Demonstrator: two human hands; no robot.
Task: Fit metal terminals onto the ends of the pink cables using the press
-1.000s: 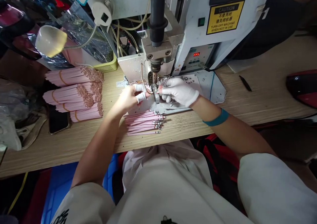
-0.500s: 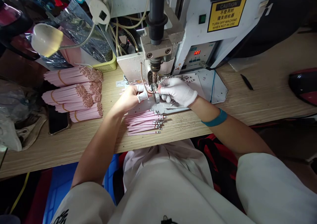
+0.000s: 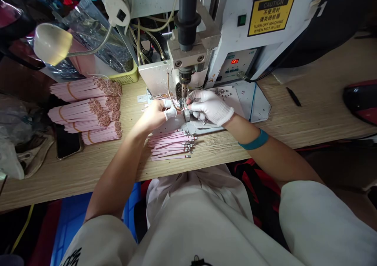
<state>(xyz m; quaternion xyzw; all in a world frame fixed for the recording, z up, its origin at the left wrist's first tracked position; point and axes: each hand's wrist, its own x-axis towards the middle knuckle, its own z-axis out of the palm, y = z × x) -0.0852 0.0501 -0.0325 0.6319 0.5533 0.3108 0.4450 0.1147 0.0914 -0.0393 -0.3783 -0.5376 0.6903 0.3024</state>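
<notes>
Pink wires (image 3: 149, 108) sat pinched in the left hand (image 3: 153, 116) at centre, their ends near the machine tip (image 3: 184, 89), with banded bundles (image 3: 85, 109) further left on the frame and a loose row (image 3: 172, 145) just below. The white-gloved right hand (image 3: 209, 107) curled beside a metal block (image 3: 186, 116); its grip could not be told.

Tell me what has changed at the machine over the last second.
Very little. The bare left hand with white finger cots edged slightly right, toward the white-gloved right hand, which barely moved beside the small grey metal block. Nothing was visibly taken or released. The red digital readout changed digits. The banded pink strip bundles stayed put; only the head camera's view shifted slightly.
</notes>
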